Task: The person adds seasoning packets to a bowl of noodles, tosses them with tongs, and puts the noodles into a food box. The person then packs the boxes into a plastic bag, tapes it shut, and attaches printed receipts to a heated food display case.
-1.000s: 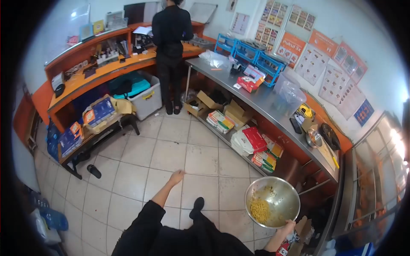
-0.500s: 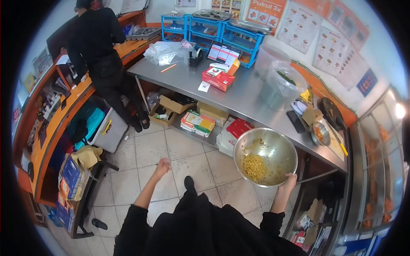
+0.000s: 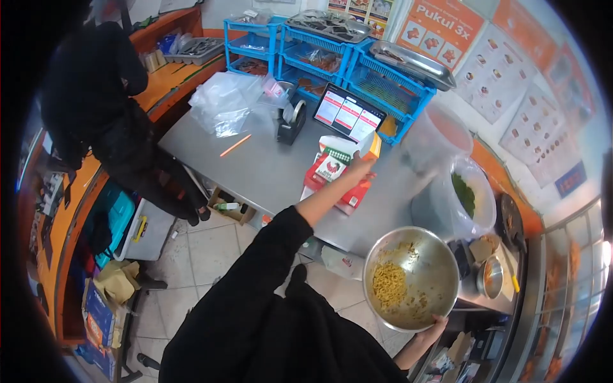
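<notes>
Steel table (image 3: pixel 262 175) and two hands: left (image 3: pixel 363 168) touching one carton (image 3: pixel 330 168), grip unclear, right (image 3: pixel 437 327) holding one bowl (image 3: pixel 433 271) of noodles (image 3: pixel 388 286).

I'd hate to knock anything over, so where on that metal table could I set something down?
Probably on the metal table between the orange stick and red box, or the smaller patch between that box and the leaf-filled tub. It's crowded beside the blue racks.

Fisheye distortion is bending the dark-cornered edges, daylight is glaring at the far right, the steel bowl (image 3: pixel 440 255) is catching highlights, and fine print is looking soft
</notes>
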### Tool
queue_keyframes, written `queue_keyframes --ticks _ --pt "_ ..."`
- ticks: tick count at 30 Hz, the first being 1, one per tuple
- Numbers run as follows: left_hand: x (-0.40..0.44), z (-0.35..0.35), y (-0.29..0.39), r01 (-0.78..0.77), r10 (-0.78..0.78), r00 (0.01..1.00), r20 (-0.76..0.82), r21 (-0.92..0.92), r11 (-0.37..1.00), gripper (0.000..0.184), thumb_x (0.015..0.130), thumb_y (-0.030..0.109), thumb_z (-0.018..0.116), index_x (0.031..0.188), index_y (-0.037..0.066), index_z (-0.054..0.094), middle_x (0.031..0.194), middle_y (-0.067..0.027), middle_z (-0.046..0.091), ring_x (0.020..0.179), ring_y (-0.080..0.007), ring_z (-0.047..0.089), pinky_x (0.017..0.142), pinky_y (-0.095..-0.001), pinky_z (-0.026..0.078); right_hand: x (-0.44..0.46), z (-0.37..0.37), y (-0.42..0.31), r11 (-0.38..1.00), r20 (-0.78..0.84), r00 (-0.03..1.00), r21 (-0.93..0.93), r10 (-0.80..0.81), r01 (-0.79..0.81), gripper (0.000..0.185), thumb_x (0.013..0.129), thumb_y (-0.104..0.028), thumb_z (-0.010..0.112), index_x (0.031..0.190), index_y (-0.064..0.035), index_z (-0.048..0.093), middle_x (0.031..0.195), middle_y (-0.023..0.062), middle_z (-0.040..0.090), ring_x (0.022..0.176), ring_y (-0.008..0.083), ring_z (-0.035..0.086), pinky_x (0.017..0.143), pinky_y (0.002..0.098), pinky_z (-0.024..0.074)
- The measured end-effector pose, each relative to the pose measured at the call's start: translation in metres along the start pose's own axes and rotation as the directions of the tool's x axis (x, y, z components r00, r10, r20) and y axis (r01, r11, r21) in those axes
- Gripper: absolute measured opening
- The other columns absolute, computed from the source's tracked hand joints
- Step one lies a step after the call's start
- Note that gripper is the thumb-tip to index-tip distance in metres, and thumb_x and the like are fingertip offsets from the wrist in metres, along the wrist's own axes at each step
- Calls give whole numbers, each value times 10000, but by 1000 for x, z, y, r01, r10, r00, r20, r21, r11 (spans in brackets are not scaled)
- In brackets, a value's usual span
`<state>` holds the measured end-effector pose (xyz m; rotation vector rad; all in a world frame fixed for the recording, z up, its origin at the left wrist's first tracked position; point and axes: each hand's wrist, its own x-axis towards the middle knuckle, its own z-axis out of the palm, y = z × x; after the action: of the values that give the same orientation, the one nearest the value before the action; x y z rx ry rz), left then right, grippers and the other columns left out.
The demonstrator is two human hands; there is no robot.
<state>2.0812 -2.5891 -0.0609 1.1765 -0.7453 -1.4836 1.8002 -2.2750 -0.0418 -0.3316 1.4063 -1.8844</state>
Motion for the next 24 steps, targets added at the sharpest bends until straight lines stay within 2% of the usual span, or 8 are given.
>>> queue_keyframes --ticks 6,8,10,12,16,18,19,24 --pt "70 14 -45 -8 81 982 -173 386 923 470 735 313 467 1102 49 341 956 -189 469 687 -257 554 616 -359 434 -8 65 9 998 -91 995 52 29 -24 346 506 -13 417 851 -27 424 849 68 463 819 215 456 744 333 391" --pt "67 13 -67 -262 356 934 -40 602 755 297 737 241 495 926 15 468 748 -123 547 571 -211 540 481 -316 421 -13 69 8 998 -127 991 51 33 -27 333 493 -18 420 825 -27 440 839 70 467 828 221 452 749 337 386" --pt "11 16 -45 -509 520 843 138 517 688 230 754 232 461 856 27 472 636 -114 527 557 -236 523 498 -344 399 -8 58 11 999 -179 983 -28 35 -41 329 491 -25 411 820 -32 431 850 84 459 843 225 450 756 354 389" --pt "-28 5 -26 -559 427 829 361 544 626 176 738 185 467 822 30 467 705 -123 518 658 -317 509 561 -377 402 -12 63 10 995 -229 973 -87 37 -58 326 490 -32 402 815 -37 421 862 97 452 858 230 449 763 370 393" --pt "-52 -32 8 -689 437 724 534 544 478 151 724 180 499 775 41 468 843 -116 495 667 -285 500 582 -345 403 -41 68 -3 999 -276 961 -22 24 -32 415 504 -80 434 915 -24 446 903 103 467 870 232 444 759 351 388" --pt "-50 -60 26 -862 526 501 688 454 227 151 705 182 531 742 44 480 969 -123 422 718 -257 471 641 -331 393 -50 66 -9 992 -366 926 -112 -89 51 406 490 -69 439 894 -39 460 917 87 465 855 243 443 773 362 366" --pt "-51 -74 29 -866 495 488 719 469 173 145 664 155 571 669 33 493 1026 -130 380 831 -248 437 673 -347 382 -56 71 -16 979 -373 917 -189 -143 76 399 517 -73 431 914 -41 448 926 90 461 863 241 442 771 362 366" --pt "-63 -132 9 -880 446 473 760 428 205 142 632 117 591 674 34 483 1030 -123 365 817 -256 425 729 -352 367 -71 154 -32 924 -273 899 -273 -342 269 381 639 -110 400 1010 -28 395 976 119 435 912 253 438 764 375 368"
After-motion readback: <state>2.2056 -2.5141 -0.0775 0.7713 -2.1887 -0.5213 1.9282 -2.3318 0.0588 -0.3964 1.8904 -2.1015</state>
